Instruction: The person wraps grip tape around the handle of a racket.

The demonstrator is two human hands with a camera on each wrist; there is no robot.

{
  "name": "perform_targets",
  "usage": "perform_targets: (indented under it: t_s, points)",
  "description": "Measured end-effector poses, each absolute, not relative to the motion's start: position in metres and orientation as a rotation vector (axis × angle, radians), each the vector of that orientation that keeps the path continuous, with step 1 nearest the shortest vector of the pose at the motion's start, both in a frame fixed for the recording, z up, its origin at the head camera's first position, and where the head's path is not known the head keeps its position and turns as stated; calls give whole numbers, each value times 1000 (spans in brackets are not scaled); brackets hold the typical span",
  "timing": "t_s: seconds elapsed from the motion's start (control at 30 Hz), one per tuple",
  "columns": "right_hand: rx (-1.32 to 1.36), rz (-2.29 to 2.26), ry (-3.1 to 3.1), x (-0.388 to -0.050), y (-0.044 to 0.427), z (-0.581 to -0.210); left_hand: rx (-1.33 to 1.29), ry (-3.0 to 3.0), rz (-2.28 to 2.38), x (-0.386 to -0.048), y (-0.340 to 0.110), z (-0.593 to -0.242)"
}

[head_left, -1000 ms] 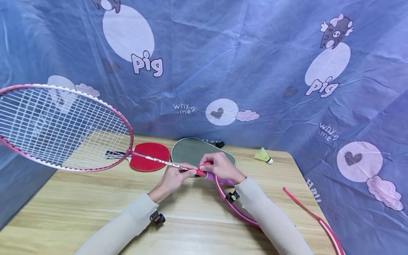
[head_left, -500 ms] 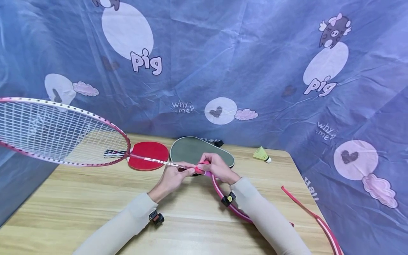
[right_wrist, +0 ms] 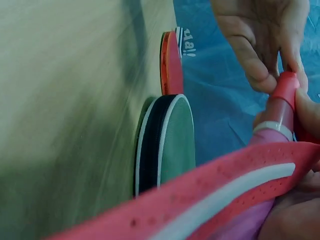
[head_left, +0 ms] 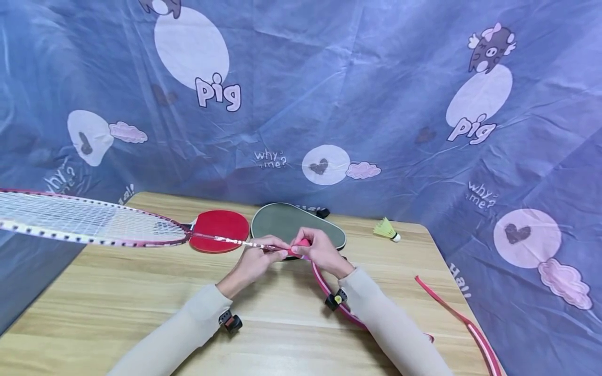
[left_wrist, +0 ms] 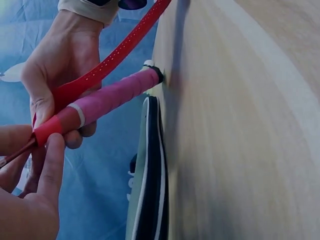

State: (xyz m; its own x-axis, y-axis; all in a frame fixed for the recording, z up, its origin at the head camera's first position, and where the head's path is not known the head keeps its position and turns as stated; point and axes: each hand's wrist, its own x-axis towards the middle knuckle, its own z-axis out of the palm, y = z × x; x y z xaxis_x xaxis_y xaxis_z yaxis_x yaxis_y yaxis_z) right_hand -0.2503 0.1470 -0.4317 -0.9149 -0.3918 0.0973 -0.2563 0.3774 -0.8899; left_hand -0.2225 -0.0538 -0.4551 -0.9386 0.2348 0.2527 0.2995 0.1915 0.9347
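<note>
A badminton racket [head_left: 221, 238] with a red-and-white frame is held above the table, its head to the left and nearly edge-on. My left hand [head_left: 256, 259] pinches the shaft just where it meets the handle. With my right hand [head_left: 322, 253] I hold red perforated grip tape [left_wrist: 115, 57] at the handle's top, thumb and fingers close to my left fingertips. Red tape covers the cone there. Below it, the handle [left_wrist: 112, 100] shows a pink-purple wrap with a white ring at its upper end. The tape's loose length hangs beneath my right forearm, which hides part of it.
On the wooden table [head_left: 282, 329], a red table tennis paddle [head_left: 221, 230] and a green zipped case [head_left: 277, 222] lie at the back. A yellow shuttlecock [head_left: 386, 230] sits back right. Another red tape stretch [head_left: 447, 305] lies along the right edge, with a blue cloth [head_left: 400, 104] behind.
The racket has rolled about its shaft, so its strings turn from broad view to nearly edge-on and the head sits lower. Both hands stay close together at almost the same spot.
</note>
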Motion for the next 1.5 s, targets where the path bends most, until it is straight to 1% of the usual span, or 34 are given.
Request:
perform_targets:
  t_s: [0.23,0.43,0.77,0.93,1.2,1.3,1.43,1.5]
  points:
    - [-648,-1616,2639,-247,142,-443,-371,-2331,-1967,-219,-48,-461]
    - [-694,-1668,2665,-247,140,-450,-318,-2340,-1889,-217,-45,-463]
    - [-641,-1673,2679,-248,139,-448,-332,-2395,-1811,-220,-49,-457]
    - [-649,-1644,2648,-248,139,-443,-312,-2403,-1887,-222,-53,-453]
    - [-688,-1397,2588,-252,152,-430,-369,-2399,-2042,-221,-55,-454]
    - [-783,-1217,2627,-253,157,-421,-401,-2398,-2081,-221,-55,-456]
    - [-1024,-983,2697,-253,162,-409,-417,-2387,-2117,-220,-55,-457]
    - [-1097,-913,2721,-254,163,-406,-416,-2384,-2129,-219,-54,-456]
